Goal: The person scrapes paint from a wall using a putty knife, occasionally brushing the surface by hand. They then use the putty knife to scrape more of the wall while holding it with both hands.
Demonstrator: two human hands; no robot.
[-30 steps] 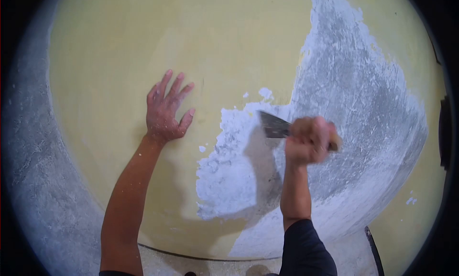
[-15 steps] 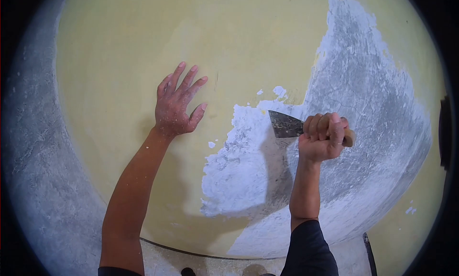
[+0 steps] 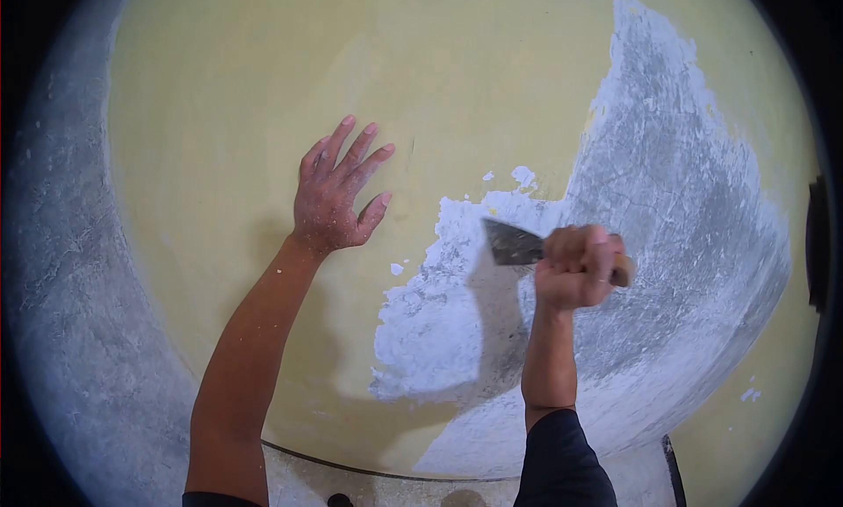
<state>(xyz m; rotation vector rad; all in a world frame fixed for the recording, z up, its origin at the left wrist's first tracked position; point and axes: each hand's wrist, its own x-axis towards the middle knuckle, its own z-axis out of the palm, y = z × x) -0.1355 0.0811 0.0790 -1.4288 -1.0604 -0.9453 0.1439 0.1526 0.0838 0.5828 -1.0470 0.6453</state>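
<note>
My right hand (image 3: 580, 266) is wrapped round the wooden handle of a putty knife (image 3: 512, 244), whose wide dark blade points left over the bare patch. The blade and knuckles are slightly blurred. Around it spreads a scraped patch (image 3: 421, 331) of white and grey plaster with ragged edges, cut into the yellow paint of the wall (image 3: 263, 94). To the left, my left hand (image 3: 336, 195) lies with its fingers spread against the painted surface, dusted with pale specks. Small chipped spots (image 3: 523, 176) show just above the patch's upper edge.
A rough grey unpainted band (image 3: 61, 244) runs down the left side. Along the bottom, a dark line (image 3: 369, 474) marks the wall's lower edge, with a pale floor (image 3: 299, 485) beyond it. A dark object (image 3: 817, 244) sticks in at the right edge.
My right hand and the putty knife have shifted a little left and down over the scraped patch. My left hand stays spread on the wall; the view has moved slightly.
</note>
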